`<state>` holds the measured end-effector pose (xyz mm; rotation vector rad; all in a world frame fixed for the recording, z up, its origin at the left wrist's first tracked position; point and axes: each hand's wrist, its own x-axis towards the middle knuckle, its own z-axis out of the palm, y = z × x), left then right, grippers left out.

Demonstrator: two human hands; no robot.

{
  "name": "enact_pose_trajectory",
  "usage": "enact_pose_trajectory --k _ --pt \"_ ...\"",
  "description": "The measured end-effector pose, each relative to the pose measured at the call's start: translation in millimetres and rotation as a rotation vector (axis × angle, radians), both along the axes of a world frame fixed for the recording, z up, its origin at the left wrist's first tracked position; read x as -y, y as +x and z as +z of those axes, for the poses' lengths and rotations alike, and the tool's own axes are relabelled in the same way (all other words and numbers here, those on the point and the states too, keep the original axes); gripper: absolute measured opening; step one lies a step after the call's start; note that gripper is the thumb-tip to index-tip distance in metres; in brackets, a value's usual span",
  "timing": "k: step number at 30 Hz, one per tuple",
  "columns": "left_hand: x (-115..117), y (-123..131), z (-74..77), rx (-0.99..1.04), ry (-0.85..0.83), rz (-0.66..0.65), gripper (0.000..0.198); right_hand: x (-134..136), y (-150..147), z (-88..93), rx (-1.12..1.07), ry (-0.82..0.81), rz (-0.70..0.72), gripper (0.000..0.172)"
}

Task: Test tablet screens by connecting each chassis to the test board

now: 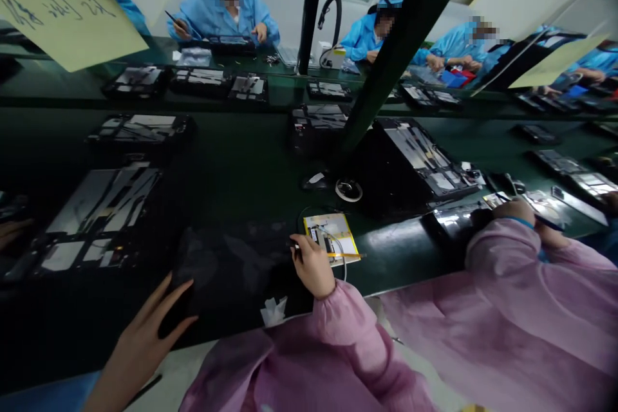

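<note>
At lower left, my left hand [145, 328] has its fingers apart and holds nothing; its fingertips are at the near left edge of a black flat panel [232, 264]. My right hand [313, 267], in a pink sleeve, is over the panel's right end. Its thumb and fingers are pinched around something small that I cannot make out. Just right of this hand lies a flat board with yellow edges [345, 232], with a thin white cable [344, 264] across it. A crumpled translucent scrap [273, 312] lies at the near bench edge.
An opened electronic device [103, 206] lies to the left. Another stack of opened devices [415, 148] stands beyond, past a roll of tape [348, 190]. A dark post [386, 64] slants over the bench. A pink-sleeved co-worker [512, 257] works close on the right.
</note>
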<state>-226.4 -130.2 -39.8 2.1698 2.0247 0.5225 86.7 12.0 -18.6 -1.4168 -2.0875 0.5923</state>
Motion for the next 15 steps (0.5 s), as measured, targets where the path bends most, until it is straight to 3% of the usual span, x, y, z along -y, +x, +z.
enact_pose_trajectory --k 2,5,7,9,12,15 --pt "-3 6 13.2 0.01 -0.016 0.049 0.054 0 2 2.2 -0.064 -0.026 -0.004 0.028" --pt "-29 37 47.9 0.068 0.039 0.029 0.045 -7 14 8.3 -0.205 -0.066 -0.098 0.02" --pt "-59 72 71.6 0.107 0.082 -0.078 0.036 -11 26 13.0 -0.34 -0.14 -0.151 0.016" --pt "-96 112 86.7 0.085 0.099 -0.291 0.029 -13 38 16.7 -0.486 -0.234 -0.167 0.017" --pt "-144 167 86.3 -0.018 0.036 -0.558 0.026 -11 49 18.5 -0.615 -0.29 -0.17 0.016" --pt "-170 199 67.2 -0.074 0.042 -0.717 0.022 -7 56 15.6 -0.607 -0.251 -0.2 0.013"
